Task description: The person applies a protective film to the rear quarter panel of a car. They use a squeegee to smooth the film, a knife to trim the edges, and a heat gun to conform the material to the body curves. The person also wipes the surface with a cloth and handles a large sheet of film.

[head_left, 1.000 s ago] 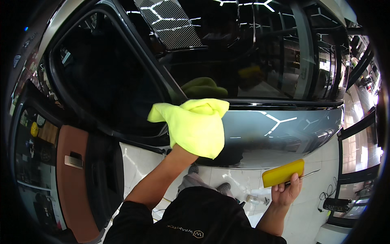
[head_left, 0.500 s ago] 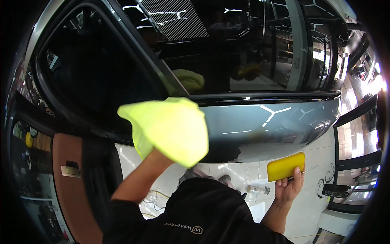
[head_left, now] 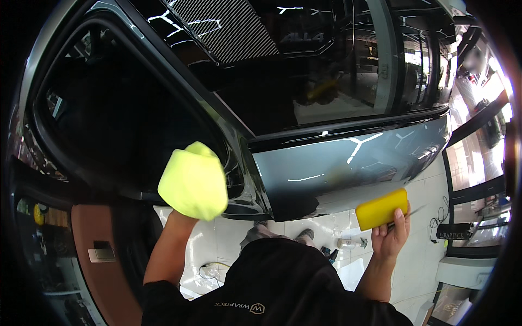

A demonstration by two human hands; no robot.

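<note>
A bright yellow-green cloth [head_left: 193, 182] is draped over my left hand [head_left: 182, 219], which grips it from below. The fingers are hidden beneath the cloth. It hangs in the open doorway, near the car's door frame [head_left: 246, 182]. My right hand [head_left: 389, 242] is closed on a yellow squeegee [head_left: 380, 209], held up just below the grey-blue car door [head_left: 337, 168]. A thin, pointed tool [head_left: 417, 209] sticks out to the right from the same hand; its kind is too blurred to tell. Neither the cloth nor the squeegee plainly touches the car.
Above the door panel is dark, reflective window glass [head_left: 348, 100]. An open door with a brown inner panel [head_left: 103, 282] stands at the left. On the tiled floor are a clear spray bottle [head_left: 348, 243], a small dark bottle [head_left: 328, 253] and a cable [head_left: 212, 270].
My left hand and the cloth have moved left, off the grey-blue panel and into the doorway. The view has shifted and turned slightly. My right hand still holds the squeegee and thin tool.
</note>
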